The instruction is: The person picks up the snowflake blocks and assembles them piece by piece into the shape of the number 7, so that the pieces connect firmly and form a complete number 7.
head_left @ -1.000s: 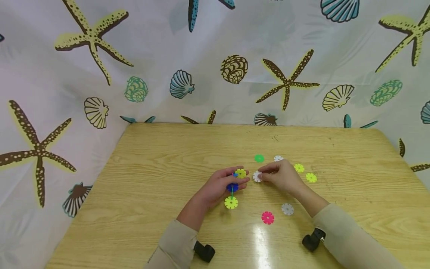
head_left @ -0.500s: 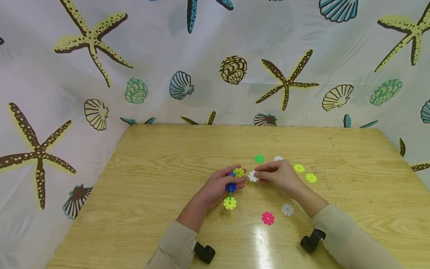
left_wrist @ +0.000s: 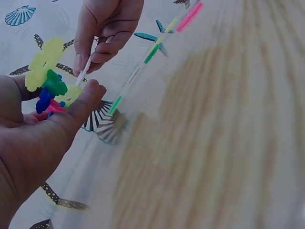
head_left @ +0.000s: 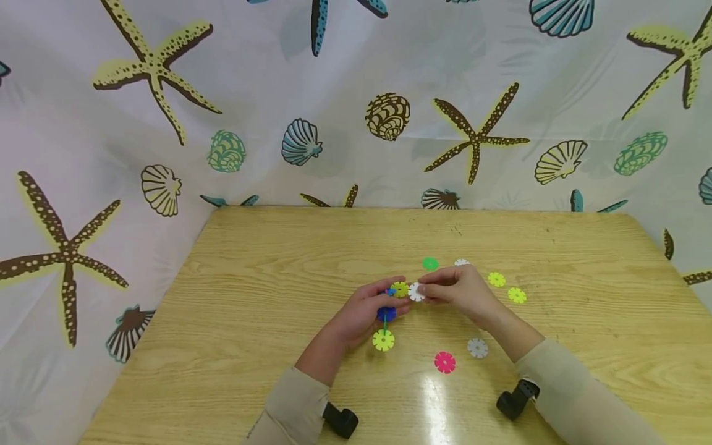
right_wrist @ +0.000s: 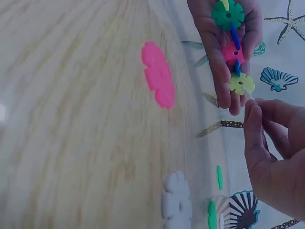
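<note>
- Closing the gap from right to left with the pinched white notched disc: clearly apart from the yellow end disc a second ago, now right at its rim.
- Pinching the white notched disc between thumb and fingertips of the right hand, clear of the wooden table; presenting it nearly edge-on in both wrist views.
- Holding the disc chain between thumb and fingers of the left hand, fingers only slightly bent; little shift there over the same second.
- Leaving the lower yellow disc to hang below the left hand at the opposite end of the chain.
- Unable to confirm any slot-to-slot engagement; judging rim contact likely from the right wrist view.
- Reading the change as a passage from carrying to aligning, with the white notched disc not yet a proven link.
- Suspecting a risk of skidding past the slot, or twisting the chain, under an off-square push.
- Logging spares flat on the table, apparently undisturbed: green disc and far white disc beyond the hands, two yellow discs farther right, near white disc and pink disc closer in.
</note>
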Action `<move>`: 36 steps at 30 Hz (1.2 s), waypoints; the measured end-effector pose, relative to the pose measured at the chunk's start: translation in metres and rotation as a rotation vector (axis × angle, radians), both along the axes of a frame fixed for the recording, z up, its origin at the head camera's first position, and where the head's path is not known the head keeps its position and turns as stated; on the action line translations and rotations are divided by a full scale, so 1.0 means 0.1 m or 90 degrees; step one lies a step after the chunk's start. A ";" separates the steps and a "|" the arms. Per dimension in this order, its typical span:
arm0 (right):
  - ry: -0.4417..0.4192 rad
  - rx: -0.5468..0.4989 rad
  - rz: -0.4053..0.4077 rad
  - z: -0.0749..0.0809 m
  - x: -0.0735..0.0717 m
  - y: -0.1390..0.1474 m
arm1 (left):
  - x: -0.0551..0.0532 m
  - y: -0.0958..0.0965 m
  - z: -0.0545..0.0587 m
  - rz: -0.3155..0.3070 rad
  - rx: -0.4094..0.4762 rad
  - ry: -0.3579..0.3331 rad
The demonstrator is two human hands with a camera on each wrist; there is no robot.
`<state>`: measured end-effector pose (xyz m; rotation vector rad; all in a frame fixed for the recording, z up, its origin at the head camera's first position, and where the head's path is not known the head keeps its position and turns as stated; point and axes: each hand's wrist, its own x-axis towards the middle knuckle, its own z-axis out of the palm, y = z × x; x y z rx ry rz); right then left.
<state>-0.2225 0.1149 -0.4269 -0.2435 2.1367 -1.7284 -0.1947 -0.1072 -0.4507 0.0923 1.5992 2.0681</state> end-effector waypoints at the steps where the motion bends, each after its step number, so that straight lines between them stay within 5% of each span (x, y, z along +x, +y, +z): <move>1: 0.000 -0.002 0.001 0.00 0.00 0.00 | 0.00 0.00 0.00 0.002 0.006 -0.001; 15: -0.059 -0.030 -0.002 0.02 -0.01 0.00 | 0.01 0.03 0.02 0.001 0.010 0.011; 24: -0.026 -0.028 -0.015 0.10 0.07 -0.10 | 0.02 0.02 0.01 -0.019 0.007 0.045; 36: -0.001 -0.003 -0.062 0.09 0.14 -0.18 | 0.04 0.01 0.03 -0.013 -0.011 0.036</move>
